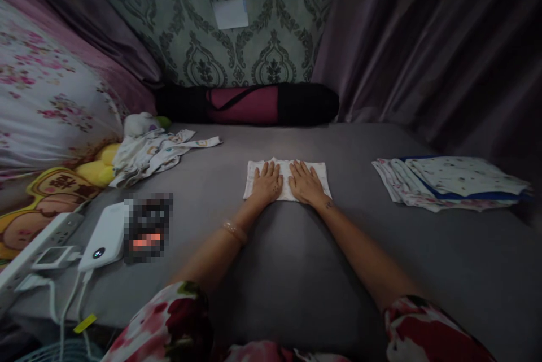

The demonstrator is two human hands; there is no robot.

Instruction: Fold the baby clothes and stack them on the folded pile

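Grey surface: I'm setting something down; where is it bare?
Bare patches lie between the folded cloth and the stacked cloths, and behind the folded cloth up to the long bag. The left is crowded with a crumpled cloth, power bank and power strip.

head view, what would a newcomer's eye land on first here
Probably the left hand and right hand, side by side and flat on a white cloth in the middle of the grey surface. Next, perhaps, the long black and pink bag at the far edge, before the patterned wall. The stack of folded cloths stands out too, off to the right.
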